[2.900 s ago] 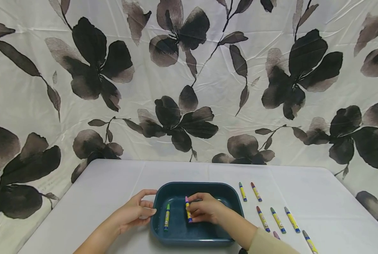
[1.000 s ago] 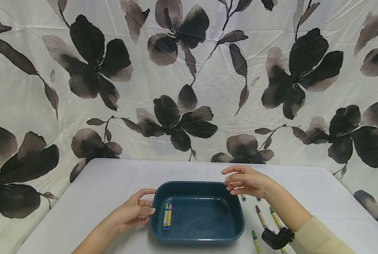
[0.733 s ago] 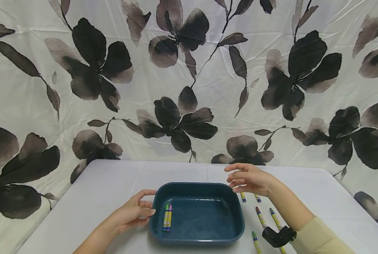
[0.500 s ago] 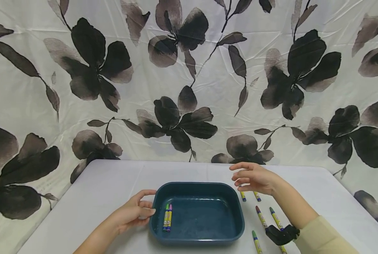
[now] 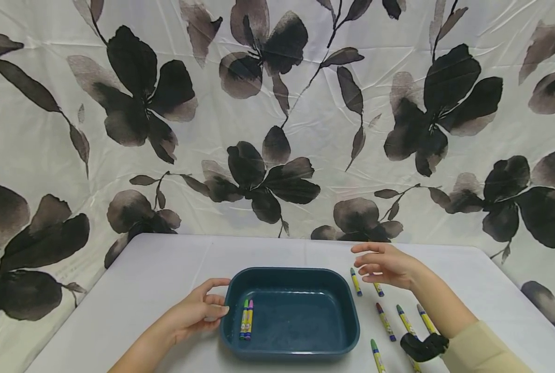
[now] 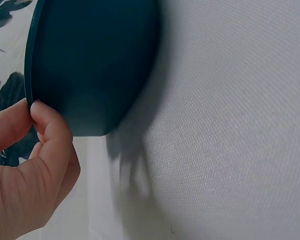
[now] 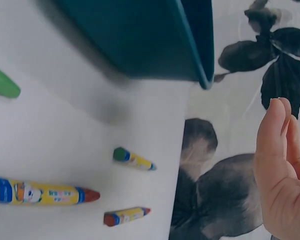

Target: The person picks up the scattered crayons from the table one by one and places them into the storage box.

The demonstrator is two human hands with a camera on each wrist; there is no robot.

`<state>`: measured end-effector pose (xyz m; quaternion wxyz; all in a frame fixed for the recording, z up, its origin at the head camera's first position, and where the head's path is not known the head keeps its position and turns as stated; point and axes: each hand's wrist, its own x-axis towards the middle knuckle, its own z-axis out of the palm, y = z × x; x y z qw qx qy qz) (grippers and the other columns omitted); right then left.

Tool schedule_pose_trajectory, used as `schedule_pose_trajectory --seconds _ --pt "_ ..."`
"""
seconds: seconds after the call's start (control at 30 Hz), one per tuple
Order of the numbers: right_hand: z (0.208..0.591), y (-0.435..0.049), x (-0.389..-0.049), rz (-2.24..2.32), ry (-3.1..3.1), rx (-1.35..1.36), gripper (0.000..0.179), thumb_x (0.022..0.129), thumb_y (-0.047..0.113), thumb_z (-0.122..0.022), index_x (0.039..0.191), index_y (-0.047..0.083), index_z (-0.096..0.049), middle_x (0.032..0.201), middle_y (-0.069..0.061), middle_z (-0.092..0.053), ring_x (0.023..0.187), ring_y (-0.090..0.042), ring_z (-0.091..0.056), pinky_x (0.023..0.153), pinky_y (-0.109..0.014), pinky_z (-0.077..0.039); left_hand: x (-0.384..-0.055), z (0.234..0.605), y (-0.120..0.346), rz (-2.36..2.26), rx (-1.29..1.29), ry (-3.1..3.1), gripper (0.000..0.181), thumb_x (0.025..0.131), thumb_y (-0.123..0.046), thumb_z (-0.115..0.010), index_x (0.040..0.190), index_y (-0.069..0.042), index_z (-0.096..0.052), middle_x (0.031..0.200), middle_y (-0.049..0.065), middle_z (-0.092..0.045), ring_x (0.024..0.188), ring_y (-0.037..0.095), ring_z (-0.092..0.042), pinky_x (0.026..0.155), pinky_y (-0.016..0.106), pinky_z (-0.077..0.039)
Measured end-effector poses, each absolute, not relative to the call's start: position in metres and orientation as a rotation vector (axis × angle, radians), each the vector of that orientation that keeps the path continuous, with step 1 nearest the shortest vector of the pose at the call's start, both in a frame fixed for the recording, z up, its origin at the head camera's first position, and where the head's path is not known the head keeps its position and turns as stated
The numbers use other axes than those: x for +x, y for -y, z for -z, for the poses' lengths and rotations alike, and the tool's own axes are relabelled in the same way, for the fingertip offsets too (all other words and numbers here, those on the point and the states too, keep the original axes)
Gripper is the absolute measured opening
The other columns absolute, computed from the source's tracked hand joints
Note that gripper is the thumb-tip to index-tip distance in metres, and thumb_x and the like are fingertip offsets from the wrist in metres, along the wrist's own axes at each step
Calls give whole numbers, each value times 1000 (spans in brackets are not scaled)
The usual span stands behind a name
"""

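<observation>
My left hand (image 5: 198,311) pinches the left rim of a dark teal plastic tray (image 5: 289,355); the left wrist view has the thumb and finger (image 6: 52,125) on its edge. Inside, near the left wall, a green-tipped crayon (image 5: 243,322) and a pink-tipped crayon (image 5: 249,322) lie side by side. My right hand (image 5: 391,265) hovers past the tray's back right corner, fingers loosely extended and holding nothing. Below it are a dark green crayon (image 5: 355,282) and a red-brown crayon (image 5: 378,289), the latter partly covered by the hand.
More crayons lie on the white table right of the tray: a red-brown crayon (image 5: 386,322), a green crayon (image 5: 377,356), a dark green crayon (image 5: 405,318) and a grey-tipped crayon (image 5: 426,318). The black wrist camera (image 5: 424,347) hides part of this group. A floral cloth (image 5: 277,103) hangs behind.
The right hand held the pink crayon inside the tray; now that crayon lies beside the green one. The hand has moved out and rightward over the loose crayons. The left hand stays put.
</observation>
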<state>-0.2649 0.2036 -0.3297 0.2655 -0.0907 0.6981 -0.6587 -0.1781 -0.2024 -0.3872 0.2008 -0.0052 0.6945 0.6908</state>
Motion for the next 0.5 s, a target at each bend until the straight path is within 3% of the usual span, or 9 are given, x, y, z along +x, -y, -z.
schedule_pose_trajectory --seconds 0.5 --pt "349 -228 -276 1614 -2014 -255 41 87 11 -62 124 1 -48 91 -5 -63 76 -15 -59 70 -31 -52 -177 388 204 -1933 3 -1930 70 84 3 -61 142 -4 -23 89 6 -51 71 12 -51 61 22 -47"
